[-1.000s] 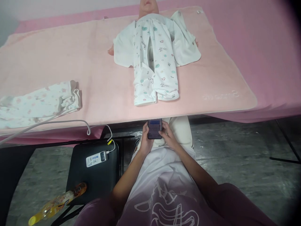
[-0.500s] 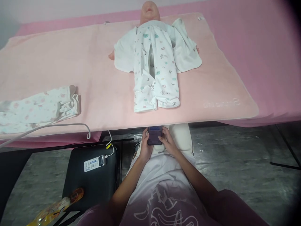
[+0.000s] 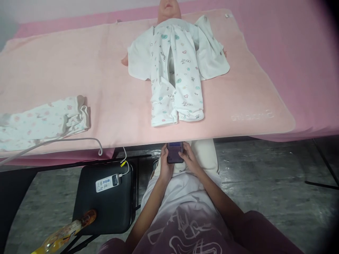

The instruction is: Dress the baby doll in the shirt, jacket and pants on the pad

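A dark smartphone [image 3: 175, 153] rests low over my lap, just under the table's front edge. My left hand [image 3: 165, 162] grips its left side with the thumb along the screen. On the opposite side, my right hand [image 3: 190, 158] holds the phone, its thumb on the screen. The phone's far end is partly hidden by the table edge. Beyond, on the table, a baby doll [image 3: 169, 10] lies on its back in an opened white top [image 3: 140, 56]. Printed white baby pants [image 3: 185, 81] cover the doll's front, with an open slit at the crotch.
Folded printed baby clothes [image 3: 39, 120] lie on the pink mat [image 3: 111, 88] at left. A cable [image 3: 76, 139] crosses nearby. On a black stool [image 3: 111, 208] sits a white power bank [image 3: 107, 183] with a plugged-in lead. A yellow-labelled bottle [image 3: 66, 234] stands at lower left.
The view has shifted slightly, with the doll sitting a little higher in the frame. Both hands stay on the phone.
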Demonstrator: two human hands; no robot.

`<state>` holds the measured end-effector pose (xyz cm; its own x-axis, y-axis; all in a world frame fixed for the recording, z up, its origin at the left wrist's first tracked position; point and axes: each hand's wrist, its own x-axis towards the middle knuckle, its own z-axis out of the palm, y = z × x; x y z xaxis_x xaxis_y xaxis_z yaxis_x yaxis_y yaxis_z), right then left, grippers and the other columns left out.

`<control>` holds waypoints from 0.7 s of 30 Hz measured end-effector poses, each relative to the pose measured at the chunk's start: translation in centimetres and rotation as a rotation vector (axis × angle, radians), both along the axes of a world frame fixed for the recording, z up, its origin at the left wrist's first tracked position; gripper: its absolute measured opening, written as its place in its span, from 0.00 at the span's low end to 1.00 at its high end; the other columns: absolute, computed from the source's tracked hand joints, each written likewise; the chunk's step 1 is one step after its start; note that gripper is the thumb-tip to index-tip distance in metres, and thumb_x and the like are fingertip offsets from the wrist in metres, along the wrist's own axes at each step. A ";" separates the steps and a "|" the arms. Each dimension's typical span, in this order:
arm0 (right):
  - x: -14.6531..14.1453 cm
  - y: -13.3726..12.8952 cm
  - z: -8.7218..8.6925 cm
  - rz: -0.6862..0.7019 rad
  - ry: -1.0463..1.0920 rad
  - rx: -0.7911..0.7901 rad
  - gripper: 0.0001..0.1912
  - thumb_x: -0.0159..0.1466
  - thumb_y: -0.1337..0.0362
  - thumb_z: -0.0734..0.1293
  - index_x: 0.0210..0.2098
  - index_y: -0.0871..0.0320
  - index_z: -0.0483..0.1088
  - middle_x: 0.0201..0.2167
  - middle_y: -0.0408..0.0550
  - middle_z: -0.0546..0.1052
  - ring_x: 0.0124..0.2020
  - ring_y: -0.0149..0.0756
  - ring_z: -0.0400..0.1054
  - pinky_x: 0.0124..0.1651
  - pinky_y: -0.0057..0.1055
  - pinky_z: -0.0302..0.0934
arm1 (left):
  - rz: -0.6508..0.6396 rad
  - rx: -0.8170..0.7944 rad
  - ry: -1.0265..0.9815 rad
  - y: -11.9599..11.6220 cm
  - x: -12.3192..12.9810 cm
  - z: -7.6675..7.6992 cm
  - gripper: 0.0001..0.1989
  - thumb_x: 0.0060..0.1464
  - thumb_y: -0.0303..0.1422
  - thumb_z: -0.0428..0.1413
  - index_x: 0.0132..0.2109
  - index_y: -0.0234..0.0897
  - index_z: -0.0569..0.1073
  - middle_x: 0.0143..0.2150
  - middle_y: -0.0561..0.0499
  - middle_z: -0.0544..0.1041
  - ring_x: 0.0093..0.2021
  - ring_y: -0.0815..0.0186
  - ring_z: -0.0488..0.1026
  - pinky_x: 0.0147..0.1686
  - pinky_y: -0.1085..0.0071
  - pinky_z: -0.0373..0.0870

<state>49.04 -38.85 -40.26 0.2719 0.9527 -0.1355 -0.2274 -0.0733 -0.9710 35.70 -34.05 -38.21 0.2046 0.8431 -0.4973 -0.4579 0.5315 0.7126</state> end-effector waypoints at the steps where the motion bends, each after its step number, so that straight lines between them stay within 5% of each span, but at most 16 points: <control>1: 0.0 0.0 0.0 0.001 0.001 -0.003 0.30 0.75 0.42 0.71 0.68 0.49 0.64 0.61 0.54 0.80 0.65 0.50 0.75 0.72 0.49 0.68 | -0.003 0.007 0.002 -0.1 0.0 0.0 0.25 0.65 0.49 0.70 0.64 0.48 0.79 0.63 0.50 0.82 0.60 0.60 0.80 0.58 0.69 0.76; 21: 0.4 0.1 0.3 0.004 0.042 0.021 0.34 0.72 0.38 0.72 0.68 0.49 0.66 0.62 0.53 0.80 0.66 0.50 0.75 0.72 0.49 0.69 | -0.037 0.106 0.040 0.2 0.0 -0.1 0.27 0.62 0.48 0.72 0.64 0.49 0.80 0.68 0.49 0.80 0.69 0.56 0.76 0.67 0.65 0.73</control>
